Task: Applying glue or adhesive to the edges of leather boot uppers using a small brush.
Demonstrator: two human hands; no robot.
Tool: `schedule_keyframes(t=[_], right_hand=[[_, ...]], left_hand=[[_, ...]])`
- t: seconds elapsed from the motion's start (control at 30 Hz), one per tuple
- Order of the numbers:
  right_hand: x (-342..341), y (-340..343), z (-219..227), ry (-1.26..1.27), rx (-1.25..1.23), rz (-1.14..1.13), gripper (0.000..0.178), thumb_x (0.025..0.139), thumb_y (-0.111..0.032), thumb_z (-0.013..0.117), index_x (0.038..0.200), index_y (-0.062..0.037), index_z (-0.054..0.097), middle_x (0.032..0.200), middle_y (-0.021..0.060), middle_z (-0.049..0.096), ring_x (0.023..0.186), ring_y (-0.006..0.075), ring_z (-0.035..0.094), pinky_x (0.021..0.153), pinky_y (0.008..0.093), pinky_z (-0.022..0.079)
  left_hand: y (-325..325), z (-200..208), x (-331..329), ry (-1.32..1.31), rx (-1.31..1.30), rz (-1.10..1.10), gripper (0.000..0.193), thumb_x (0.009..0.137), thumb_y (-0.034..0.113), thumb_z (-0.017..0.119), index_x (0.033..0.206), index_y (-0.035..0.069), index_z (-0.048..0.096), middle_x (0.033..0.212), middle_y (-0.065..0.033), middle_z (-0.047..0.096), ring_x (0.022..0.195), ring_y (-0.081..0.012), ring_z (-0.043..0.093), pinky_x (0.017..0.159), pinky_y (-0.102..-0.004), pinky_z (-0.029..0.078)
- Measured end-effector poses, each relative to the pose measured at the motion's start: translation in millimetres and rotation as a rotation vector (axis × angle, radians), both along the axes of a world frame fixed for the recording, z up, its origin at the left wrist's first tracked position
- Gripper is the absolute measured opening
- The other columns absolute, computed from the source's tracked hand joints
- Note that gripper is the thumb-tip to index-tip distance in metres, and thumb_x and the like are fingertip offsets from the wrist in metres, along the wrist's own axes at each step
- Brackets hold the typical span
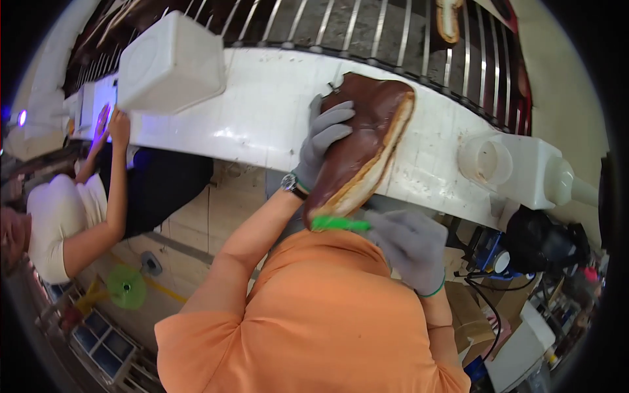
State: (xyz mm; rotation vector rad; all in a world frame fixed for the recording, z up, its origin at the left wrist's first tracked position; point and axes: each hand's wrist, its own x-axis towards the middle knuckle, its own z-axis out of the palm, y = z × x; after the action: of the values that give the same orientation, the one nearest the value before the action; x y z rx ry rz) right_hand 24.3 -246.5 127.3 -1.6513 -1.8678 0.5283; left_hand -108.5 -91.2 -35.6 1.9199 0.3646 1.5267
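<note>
A glossy dark brown leather boot (357, 141) lies tilted over the near edge of the white table, its pale underside turned to the right. My left hand (324, 141), in a grey glove, is closed round its left side, fingers over the leather. Close to the boot's lower end, my gloved right hand (413, 245) is closed on a slim bright green tool (341, 224) that looks like a small brush. The tool's tip meets the boot's near end in this view; whether it touches, I cannot tell. Motion slightly blurs the right hand.
Beyond the white table (262, 85) runs a rack of metal bars (347, 26) with a pale sole-shaped piece (449, 23) on it. A white plastic container (173, 65) stands left; a clear cup (486, 160) and white bottle (534, 173) stand right. Another person (78, 216) works at the left.
</note>
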Motion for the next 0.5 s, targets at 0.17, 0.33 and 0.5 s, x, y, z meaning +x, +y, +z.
schedule_keyframes(t=[0.17, 0.33, 0.5], right_hand=[[24.8, -2.5, -21.5, 0.315, 0.035, -0.274, 0.027, 0.078, -0.003, 0.074, 0.105, -0.0037, 0.073, 0.079, 0.0059, 0.068, 0.066, 0.0148, 0.062, 0.059, 0.0264, 0.047], [91.3, -41.6, -80.8, 0.501, 0.396, -1.226, 0.021, 0.089, 0.000, 0.065, 0.109, 0.0025, 0.071, 0.080, -0.0019, 0.060, 0.067, 0.0054, 0.046, 0.060, 0.0214, 0.038], [106.7, -86.1, -133.8, 0.339, 0.223, -1.290, 0.021, 0.092, -0.006, 0.064, 0.111, 0.0010, 0.072, 0.080, -0.0024, 0.065, 0.072, 0.0052, 0.052, 0.065, 0.0223, 0.042]], left_hand=[[-10.4, 36.4, -4.4, 0.223, -0.179, -0.064, 0.037, 0.085, 0.011, 0.073, 0.116, 0.008, 0.054, 0.126, -0.0166, 0.059, 0.123, -0.0313, 0.057, 0.112, -0.0528, 0.033], [-7.6, 39.1, -46.9, 0.603, -0.401, 0.235, 0.050, 0.076, 0.010, 0.078, 0.119, 0.003, 0.054, 0.123, -0.0155, 0.060, 0.114, -0.0221, 0.058, 0.099, -0.0368, 0.046], [13.8, 68.0, -6.4, -0.098, -0.822, 0.168, 0.044, 0.088, 0.015, 0.061, 0.126, -0.003, 0.048, 0.116, -0.0098, 0.056, 0.106, -0.0184, 0.054, 0.094, -0.0322, 0.045]])
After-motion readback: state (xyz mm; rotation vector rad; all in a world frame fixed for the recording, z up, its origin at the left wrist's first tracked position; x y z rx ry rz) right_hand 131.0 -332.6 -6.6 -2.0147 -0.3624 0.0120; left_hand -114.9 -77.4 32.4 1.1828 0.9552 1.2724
